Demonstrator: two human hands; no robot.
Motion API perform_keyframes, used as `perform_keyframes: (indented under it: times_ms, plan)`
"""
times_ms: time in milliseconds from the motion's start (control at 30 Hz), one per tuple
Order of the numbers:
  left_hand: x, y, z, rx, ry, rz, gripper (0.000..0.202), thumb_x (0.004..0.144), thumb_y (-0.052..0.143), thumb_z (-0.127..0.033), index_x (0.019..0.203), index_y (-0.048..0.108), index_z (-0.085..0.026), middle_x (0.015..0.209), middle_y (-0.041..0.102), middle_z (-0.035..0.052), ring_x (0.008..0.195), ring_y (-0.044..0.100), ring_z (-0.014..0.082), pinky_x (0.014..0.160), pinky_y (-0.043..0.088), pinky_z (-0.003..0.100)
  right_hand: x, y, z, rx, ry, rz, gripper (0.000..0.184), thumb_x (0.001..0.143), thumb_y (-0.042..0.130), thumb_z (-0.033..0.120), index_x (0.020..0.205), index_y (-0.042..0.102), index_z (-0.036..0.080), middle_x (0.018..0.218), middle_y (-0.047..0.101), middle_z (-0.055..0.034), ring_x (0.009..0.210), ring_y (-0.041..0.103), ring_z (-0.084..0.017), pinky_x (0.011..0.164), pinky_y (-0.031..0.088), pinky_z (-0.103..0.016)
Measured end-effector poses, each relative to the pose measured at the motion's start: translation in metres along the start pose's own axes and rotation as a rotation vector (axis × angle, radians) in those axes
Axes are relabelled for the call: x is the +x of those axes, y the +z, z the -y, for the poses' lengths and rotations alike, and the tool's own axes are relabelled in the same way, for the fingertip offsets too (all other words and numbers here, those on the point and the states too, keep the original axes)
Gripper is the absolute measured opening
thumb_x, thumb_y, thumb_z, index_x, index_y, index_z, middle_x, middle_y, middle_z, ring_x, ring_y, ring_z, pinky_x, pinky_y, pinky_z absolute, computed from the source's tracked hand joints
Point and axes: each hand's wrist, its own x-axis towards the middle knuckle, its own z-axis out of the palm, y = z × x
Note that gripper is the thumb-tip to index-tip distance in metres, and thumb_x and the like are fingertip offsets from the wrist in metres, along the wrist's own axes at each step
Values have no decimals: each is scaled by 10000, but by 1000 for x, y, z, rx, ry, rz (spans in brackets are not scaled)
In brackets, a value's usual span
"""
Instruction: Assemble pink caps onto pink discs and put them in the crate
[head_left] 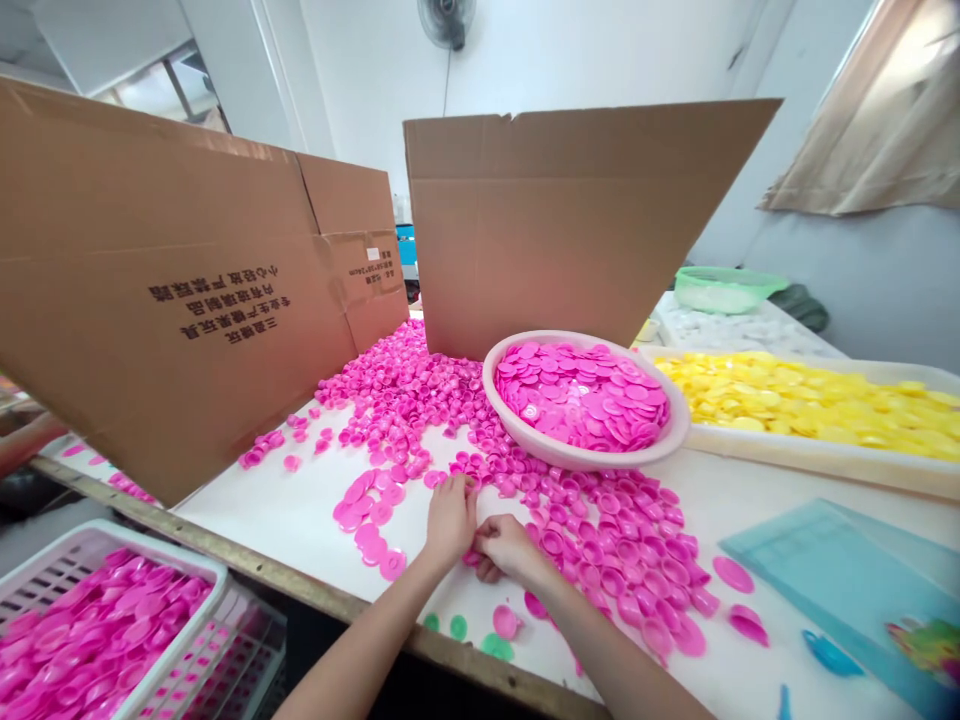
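Note:
My left hand (pixel 452 518) is over the white tabletop with its fingers curled down and together; whatever they hold is hidden. Right beside it, my right hand (pixel 504 546) is closed in a pinch. A bit of a pink plastic piece (pixel 472 558) shows at its fingertips, mostly covered. Small pink plastic cups (pixel 611 545) lie heaped to the right of my hands and beyond them. Flat pink discs (pixel 367 510) are scattered just left of my left hand.
A pale basin (pixel 501 425) of pink discs stands behind the cups. Cardboard boxes (pixel 225 290) wall the left and back. A tray (pixel 825 455) of yellow discs sits right, near blue plastic bags (pixel 840 570). A white basket (pixel 202 610) of pink pieces stands lower left, beside the table edge.

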Motion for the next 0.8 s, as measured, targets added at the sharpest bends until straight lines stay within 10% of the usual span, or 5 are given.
perform_keyframes:
  times_ms: [200, 533, 800]
  plan:
    - [-8, 7, -1, 303, 39, 11, 224, 771, 393, -133, 958, 502, -191, 904, 503, 67, 853, 440, 195, 734, 317, 300, -2, -3, 0, 106, 38, 97, 83, 755, 477, 154, 782, 399, 161, 490, 573, 3, 372, 557, -125, 281, 363, -145]
    - [-7, 22, 9, 65, -77, -67, 171, 825, 307, -194, 868, 472, -179, 842, 533, 38, 784, 480, 153, 689, 332, 269, 4, -7, 2, 12, 23, 122, 221, 775, 487, 158, 947, 348, 169, 454, 541, 35, 395, 576, -154, 323, 418, -180]
    - [-16, -5, 1, -217, -230, -67, 402, 851, 193, -428, 772, 489, -167, 668, 555, 18, 631, 520, 141, 584, 353, 247, -9, -2, 0, 60, -403, 23, 163, 757, 523, 303, 790, 452, 160, 569, 543, 22, 472, 579, -117, 396, 447, -185]
